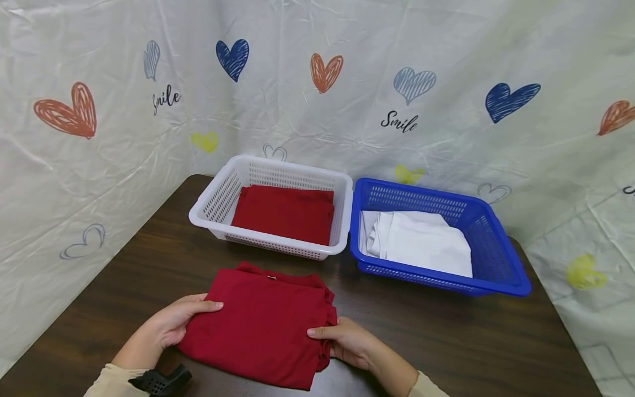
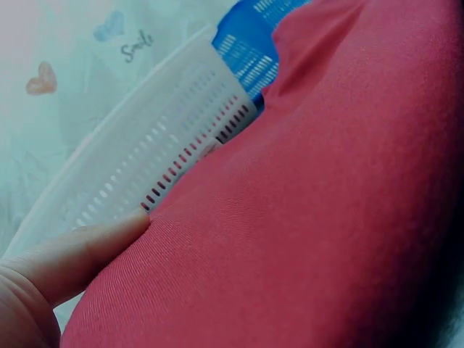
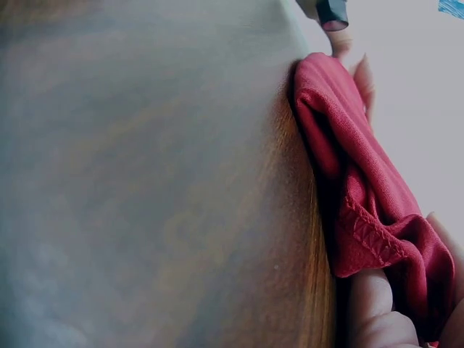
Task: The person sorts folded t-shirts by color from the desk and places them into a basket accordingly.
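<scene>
A folded red T-shirt (image 1: 263, 325) lies between my hands at the front of the table, its collar with a small tag toward the baskets. My left hand (image 1: 178, 318) grips its left edge, thumb on top and the other fingers hidden beneath. On the opposite edge my right hand (image 1: 349, 342) pinches the layers, thumb above and fingers under. The right wrist view shows the shirt's folded side (image 3: 362, 167) with a stitched hem, and fingers tucked below it. In the left wrist view the thumb (image 2: 94, 254) presses on the cloth.
Behind the shirt stands a white basket (image 1: 273, 242) with folded red cloth (image 1: 285, 212) inside. To its right, a blue basket (image 1: 421, 275) holds folded white cloth (image 1: 426, 242). A dark wooden table (image 1: 471, 342) bears everything; a sheet printed with hearts (image 1: 322, 121) hangs behind.
</scene>
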A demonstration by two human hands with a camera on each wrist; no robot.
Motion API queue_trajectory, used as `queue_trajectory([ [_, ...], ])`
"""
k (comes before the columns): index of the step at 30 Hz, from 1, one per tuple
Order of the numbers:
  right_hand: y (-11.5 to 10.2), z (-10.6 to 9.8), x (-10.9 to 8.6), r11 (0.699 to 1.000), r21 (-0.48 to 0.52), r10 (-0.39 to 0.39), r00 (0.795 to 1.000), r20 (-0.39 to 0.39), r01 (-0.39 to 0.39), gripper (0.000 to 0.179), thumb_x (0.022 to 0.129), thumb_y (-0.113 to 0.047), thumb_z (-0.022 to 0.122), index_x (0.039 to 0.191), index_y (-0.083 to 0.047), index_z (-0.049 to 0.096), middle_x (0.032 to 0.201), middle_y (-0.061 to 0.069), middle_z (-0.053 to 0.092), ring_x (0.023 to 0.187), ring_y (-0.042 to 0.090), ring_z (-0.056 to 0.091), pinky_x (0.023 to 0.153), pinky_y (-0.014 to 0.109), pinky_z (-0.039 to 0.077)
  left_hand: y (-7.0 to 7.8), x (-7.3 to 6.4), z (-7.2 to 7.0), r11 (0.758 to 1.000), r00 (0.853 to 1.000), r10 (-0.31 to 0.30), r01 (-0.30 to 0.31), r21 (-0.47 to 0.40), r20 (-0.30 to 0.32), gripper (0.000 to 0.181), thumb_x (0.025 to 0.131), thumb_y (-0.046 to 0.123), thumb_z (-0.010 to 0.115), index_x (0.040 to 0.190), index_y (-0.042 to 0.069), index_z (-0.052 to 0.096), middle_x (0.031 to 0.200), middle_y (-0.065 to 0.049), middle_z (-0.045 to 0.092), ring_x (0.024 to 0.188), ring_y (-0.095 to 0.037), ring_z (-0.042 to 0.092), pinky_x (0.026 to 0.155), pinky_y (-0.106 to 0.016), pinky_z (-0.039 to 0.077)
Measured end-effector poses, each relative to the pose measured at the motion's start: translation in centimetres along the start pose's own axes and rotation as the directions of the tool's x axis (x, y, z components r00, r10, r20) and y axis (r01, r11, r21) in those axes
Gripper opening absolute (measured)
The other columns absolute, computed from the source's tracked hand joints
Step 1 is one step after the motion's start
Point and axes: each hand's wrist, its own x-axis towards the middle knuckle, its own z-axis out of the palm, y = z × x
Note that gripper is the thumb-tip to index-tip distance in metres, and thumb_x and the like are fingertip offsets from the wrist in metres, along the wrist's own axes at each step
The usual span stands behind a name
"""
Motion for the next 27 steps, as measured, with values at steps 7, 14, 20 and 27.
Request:
queue_trajectory([
  [7,-0.13,0.01,-0.09,1.000,-0.002,0.006,1.000,-0.007,-0.006,0.048,0.094,-0.020,0.067,0.133,0.003,0.051,0.109,0.003,0.073,0.095,0.013,0.070,0.089,0.035,0.060,-0.02,0.01,0.05,1.000,1.000,-0.001,0.001,-0.011,0.012,0.018,0.103,0.023,0.051,0.117,0.018,0.060,0.108,0.001,0.074,0.100,-0.017,0.073,0.089,-0.038,0.060],
  [14,-0.25,0.07,-0.16,1.000,0.004,0.012,1.000,-0.007,-0.012,0.048,0.095,-0.020,0.067,0.133,0.004,0.051,0.109,0.003,0.073,0.095,0.013,0.071,0.089,0.036,0.060,-0.07,0.15,-0.04,1.000,1.000,-0.005,0.005,-0.009,-0.006,0.016,0.103,0.022,0.052,0.116,0.018,0.059,0.106,0.001,0.074,0.098,-0.017,0.073,0.088,-0.038,0.060],
  [20,-0.21,0.00,-0.18,1.000,0.008,0.014,1.000,-0.010,-0.014,0.050,0.094,-0.022,0.068,0.133,0.004,0.051,0.110,0.004,0.073,0.095,0.013,0.071,0.089,0.036,0.060,-0.19,0.25,-0.02,1.000,1.000,0.008,-0.008,-0.003,-0.011,0.016,0.103,0.022,0.051,0.116,0.017,0.059,0.105,0.002,0.074,0.097,-0.016,0.073,0.086,-0.037,0.060],
  [27,-0.08,-0.07,-0.14,1.000,0.011,0.014,1.000,-0.011,-0.014,0.050,0.093,-0.023,0.069,0.132,0.004,0.052,0.110,0.005,0.073,0.096,0.013,0.071,0.090,0.036,0.059,-0.25,0.22,0.08,1.000,1.000,0.007,-0.007,-0.013,-0.018,0.017,0.103,0.021,0.051,0.118,0.016,0.058,0.105,0.001,0.074,0.097,-0.016,0.073,0.086,-0.037,0.061],
])
